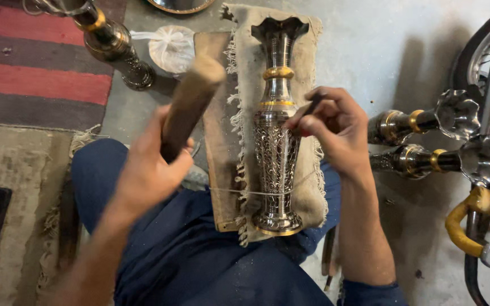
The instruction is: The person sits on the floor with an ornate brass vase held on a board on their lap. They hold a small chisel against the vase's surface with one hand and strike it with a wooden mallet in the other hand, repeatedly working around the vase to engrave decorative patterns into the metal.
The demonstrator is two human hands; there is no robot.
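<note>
Vase (277,141) on cloth (307,187) | left grip (148,170) clenches mallet (191,102) | right grip (336,127) pinches chisel (313,105) (tip on vase)

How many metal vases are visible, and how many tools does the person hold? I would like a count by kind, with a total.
Metal vases: 4, one on the cloth, one standing at top left, two lying at right
Wooden mallet: 1, in left hand
Thin chisel: 1, in right hand
Total: 6

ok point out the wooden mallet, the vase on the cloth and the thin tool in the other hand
wooden mallet (191,102), head view, middle of the wooden shaft
vase (277,153), head view, patterned body
thin tool (313,105), head view, dark tip above the fingers
</note>
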